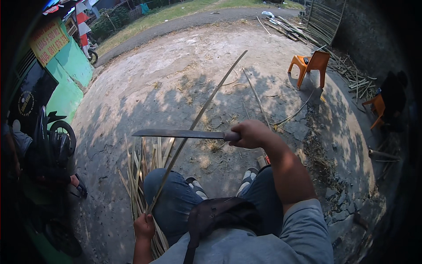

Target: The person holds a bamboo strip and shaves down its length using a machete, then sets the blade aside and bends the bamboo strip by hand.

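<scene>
Well, the ground (pixel 167 50) is the biggest thing, grey and dusty with spots of shade. A road (pixel 189 20) runs along its far edge, and a green wall (pixel 66 99) stands at its left edge. By that wall is a dark motorbike (pixel 57 136), and another person's foot (pixel 79 187) in a sandal sticks out near it. In the far right corner of the ground there is a heap of sticks (pixel 290 31). An orange chair (pixel 317 61) stands a bit nearer, toward the right edge.

At the near edge, the person's legs (pixel 169 191) are bent, in blue jeans, with a black bag (pixel 220 211) on the lap. A bunch of thin strips (pixel 136 176) lies beside the left leg. One long strip (pixel 206 105) slants up from there, over the left knee, and its tip points to the far edge. A big knife (pixel 171 133) lies across it, level, with its tip to the left. I can't tell if the blade and the long strip touch.

The right hand (pixel 250 133) is out in front of the right knee, with its fingers curled tight around the knife's handle (pixel 232 136). The left hand (pixel 144 226) is low down beside the left leg, closed in a fist around the bottom part of the long strip. Smallest of all, a little dark thing (pixel 306 60) sits on the chair's seat.
</scene>
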Demonstrator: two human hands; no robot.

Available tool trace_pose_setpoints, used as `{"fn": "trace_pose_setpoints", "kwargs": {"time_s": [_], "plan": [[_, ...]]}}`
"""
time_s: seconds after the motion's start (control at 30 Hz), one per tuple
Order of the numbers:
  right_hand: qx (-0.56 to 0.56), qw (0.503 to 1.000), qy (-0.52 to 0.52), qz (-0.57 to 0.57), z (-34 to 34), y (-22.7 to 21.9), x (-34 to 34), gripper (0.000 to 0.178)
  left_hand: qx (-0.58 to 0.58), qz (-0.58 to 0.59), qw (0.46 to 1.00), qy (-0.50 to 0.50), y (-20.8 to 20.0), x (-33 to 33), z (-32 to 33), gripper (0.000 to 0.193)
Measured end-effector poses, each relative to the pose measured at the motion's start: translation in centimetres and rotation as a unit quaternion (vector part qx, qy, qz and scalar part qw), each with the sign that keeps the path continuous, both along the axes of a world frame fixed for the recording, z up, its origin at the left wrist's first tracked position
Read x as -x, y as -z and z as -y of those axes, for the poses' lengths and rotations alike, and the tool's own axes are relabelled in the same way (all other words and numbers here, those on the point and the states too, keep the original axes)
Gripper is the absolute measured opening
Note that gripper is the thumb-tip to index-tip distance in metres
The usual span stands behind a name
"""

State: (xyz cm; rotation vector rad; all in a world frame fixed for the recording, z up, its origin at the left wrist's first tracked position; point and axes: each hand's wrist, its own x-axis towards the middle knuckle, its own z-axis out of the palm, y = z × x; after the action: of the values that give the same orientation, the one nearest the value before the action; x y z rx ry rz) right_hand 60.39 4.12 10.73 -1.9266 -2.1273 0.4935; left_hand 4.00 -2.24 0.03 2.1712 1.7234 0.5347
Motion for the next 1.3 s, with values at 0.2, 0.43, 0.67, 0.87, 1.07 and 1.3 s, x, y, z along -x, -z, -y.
{"fn": "trace_pose_setpoints", "kwargs": {"time_s": [0.2,0.43,0.67,0.87,1.07,1.3], "plan": [[-0.031,0.972,0.213,-0.094,-1.7,3.9,-5.9,0.029,-0.05,-0.051,0.996,-0.044,0.7,-0.2,0.1,0.08],[-0.013,0.99,0.11,-0.084,-0.1,1.7,-2.0,0.028,-0.059,-0.019,0.998,-0.026,0.7,-0.7,0.1,0.076],[0.009,0.999,0.011,-0.052,-0.3,0.4,-0.7,0.023,-0.068,0.003,0.998,-0.013,3.0,0.6,-0.5,0.077],[-0.017,0.964,0.227,-0.139,-1.1,3.8,-7.0,0.032,-0.101,-0.024,0.994,-0.022,2.1,-0.4,-0.4,0.076],[0.017,0.979,0.169,-0.113,-0.3,2.2,-4.4,0.033,-0.092,-0.052,0.994,-0.032,1.1,-0.2,0.0,0.075],[0.033,0.999,-0.018,0.003,-0.5,0.6,0.5,0.026,-0.092,-0.023,0.995,-0.023,1.1,-0.1,-0.3,0.073]]}}
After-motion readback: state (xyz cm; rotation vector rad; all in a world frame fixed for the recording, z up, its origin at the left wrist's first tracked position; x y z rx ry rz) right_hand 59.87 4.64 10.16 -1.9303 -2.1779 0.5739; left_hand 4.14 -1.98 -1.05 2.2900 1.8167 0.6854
